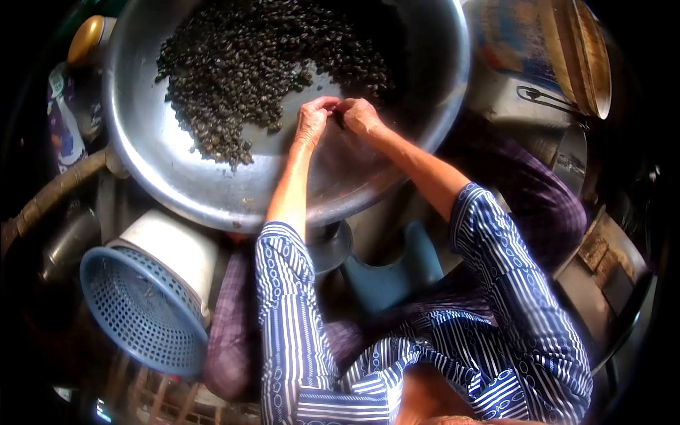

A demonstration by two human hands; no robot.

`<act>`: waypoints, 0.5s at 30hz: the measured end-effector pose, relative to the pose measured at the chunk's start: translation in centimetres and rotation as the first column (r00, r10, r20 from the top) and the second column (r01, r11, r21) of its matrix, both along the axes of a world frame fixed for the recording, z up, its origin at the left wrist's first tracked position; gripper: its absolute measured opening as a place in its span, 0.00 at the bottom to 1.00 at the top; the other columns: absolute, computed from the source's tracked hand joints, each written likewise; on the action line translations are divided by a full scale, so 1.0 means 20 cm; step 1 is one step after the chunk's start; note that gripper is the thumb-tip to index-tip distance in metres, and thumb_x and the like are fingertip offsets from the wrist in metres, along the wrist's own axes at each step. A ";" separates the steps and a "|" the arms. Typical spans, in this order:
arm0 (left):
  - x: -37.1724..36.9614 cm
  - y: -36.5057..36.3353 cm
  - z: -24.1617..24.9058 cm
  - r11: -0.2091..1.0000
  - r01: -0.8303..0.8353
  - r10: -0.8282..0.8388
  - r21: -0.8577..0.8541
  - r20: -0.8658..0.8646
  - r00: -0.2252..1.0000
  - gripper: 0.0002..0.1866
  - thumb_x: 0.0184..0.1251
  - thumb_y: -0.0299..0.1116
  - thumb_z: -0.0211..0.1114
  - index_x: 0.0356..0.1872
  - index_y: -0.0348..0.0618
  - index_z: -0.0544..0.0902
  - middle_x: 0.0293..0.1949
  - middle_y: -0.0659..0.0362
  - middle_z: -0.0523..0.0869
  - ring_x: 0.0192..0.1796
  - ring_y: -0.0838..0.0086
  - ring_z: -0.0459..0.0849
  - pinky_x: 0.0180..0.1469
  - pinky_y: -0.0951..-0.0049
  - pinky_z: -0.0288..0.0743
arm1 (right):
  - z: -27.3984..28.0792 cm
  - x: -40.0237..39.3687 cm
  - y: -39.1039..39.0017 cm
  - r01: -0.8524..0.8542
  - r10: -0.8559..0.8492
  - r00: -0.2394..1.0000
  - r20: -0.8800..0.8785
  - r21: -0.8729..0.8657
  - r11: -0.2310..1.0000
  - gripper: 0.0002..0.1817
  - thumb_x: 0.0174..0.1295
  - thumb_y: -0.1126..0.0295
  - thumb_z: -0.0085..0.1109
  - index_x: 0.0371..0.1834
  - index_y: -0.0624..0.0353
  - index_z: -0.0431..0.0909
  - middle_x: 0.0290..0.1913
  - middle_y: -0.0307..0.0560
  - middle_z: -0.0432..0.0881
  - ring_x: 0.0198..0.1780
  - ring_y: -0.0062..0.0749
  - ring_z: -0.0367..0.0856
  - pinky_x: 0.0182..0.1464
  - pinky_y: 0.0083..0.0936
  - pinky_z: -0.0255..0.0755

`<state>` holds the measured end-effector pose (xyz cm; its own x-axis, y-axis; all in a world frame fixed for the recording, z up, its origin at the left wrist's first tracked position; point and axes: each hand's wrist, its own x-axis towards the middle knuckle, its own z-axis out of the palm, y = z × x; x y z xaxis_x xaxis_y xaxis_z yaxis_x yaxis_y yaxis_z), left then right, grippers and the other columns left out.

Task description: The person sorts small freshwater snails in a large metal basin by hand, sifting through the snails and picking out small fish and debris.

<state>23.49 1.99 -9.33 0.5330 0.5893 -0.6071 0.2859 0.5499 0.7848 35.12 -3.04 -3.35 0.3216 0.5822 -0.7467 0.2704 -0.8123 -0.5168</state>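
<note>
A heap of small dark shells that look like snails (234, 78) lies in a wide metal basin (191, 195). Over the bare part of the basin floor, my left hand (314, 119) and my right hand (360, 117) meet at the fingertips. Both are closed, with thumbs and fingers pinched together. Something small and dark shows beneath my right fingers, too little of it visible to name. Whatever my left fingers pinch is hidden. The nearest shells lie just beyond and to the left of my hands.
At lower left a blue perforated basket (145, 312) leans against a white bucket (177, 248). A small blue plastic stool (393, 280) stands below the basin. Tongs-like metal wire (545, 98) and a large container (528, 35) are at upper right.
</note>
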 end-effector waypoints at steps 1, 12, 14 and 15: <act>-0.05 -0.01 0.02 1.000 -0.012 0.012 -0.002 -0.012 1.000 0.21 0.47 0.15 0.43 0.38 0.36 0.82 0.35 0.58 0.84 0.39 0.75 0.80 0.45 0.77 0.74 | 0.00 0.01 0.00 -0.231 0.233 0.972 0.045 -0.036 0.972 0.17 0.50 0.78 0.46 0.43 0.60 0.80 0.41 0.55 0.81 0.46 0.40 0.79 0.48 0.29 0.71; -0.17 0.05 0.11 0.996 0.044 -0.026 0.081 -0.207 0.978 0.20 0.45 0.16 0.44 0.32 0.40 0.85 0.28 0.60 0.85 0.30 0.79 0.80 0.37 0.82 0.75 | 0.02 0.05 -0.06 -0.244 0.244 0.970 0.017 0.034 0.969 0.11 0.49 0.68 0.51 0.31 0.58 0.81 0.35 0.60 0.80 0.41 0.52 0.79 0.44 0.38 0.73; -0.12 0.04 0.06 0.969 0.063 -0.031 0.238 -0.138 0.990 0.20 0.46 0.16 0.44 0.34 0.40 0.85 0.28 0.59 0.85 0.32 0.78 0.81 0.39 0.80 0.75 | 0.00 -0.03 -0.07 -0.246 0.244 0.965 0.093 0.013 0.969 0.12 0.48 0.68 0.51 0.31 0.61 0.81 0.36 0.61 0.80 0.43 0.54 0.78 0.45 0.39 0.72; -0.10 0.03 0.04 0.967 0.054 -0.016 0.249 -0.152 0.988 0.19 0.47 0.17 0.45 0.34 0.39 0.85 0.29 0.58 0.85 0.35 0.76 0.82 0.42 0.78 0.75 | -0.02 -0.06 -0.07 -0.208 0.202 0.970 0.136 0.032 0.978 0.12 0.48 0.69 0.51 0.31 0.62 0.81 0.36 0.61 0.80 0.43 0.54 0.78 0.45 0.39 0.72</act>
<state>21.49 2.51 -8.61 0.4715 0.7161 -0.5147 0.4242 0.3275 0.8443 33.92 -4.52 -3.77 0.2849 0.6786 -0.6770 0.4964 -0.7086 -0.5014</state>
